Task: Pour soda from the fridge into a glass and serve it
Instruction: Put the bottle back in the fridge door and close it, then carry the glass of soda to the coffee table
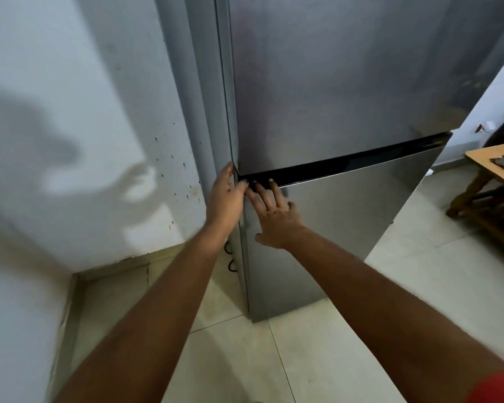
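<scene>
Fridge (346, 112) doors stand shut before the person. Nearest, the right hand (277, 219) lies flat, fingers spread, on the lower door (332, 237); the left hand (224, 196) curls around its left edge. Farther right stands a wooden table (495, 167).

We see the fridge (332, 112), a tall two-door unit in brushed silver steel, filling the frame from 12 to 3 o'clock and standing on pale floor tiles. Both doors look shut. A black recessed handle strip (346, 161) runs between the upper and lower door, slanting up toward 3 o'clock. No soda or glass is in view.
</scene>
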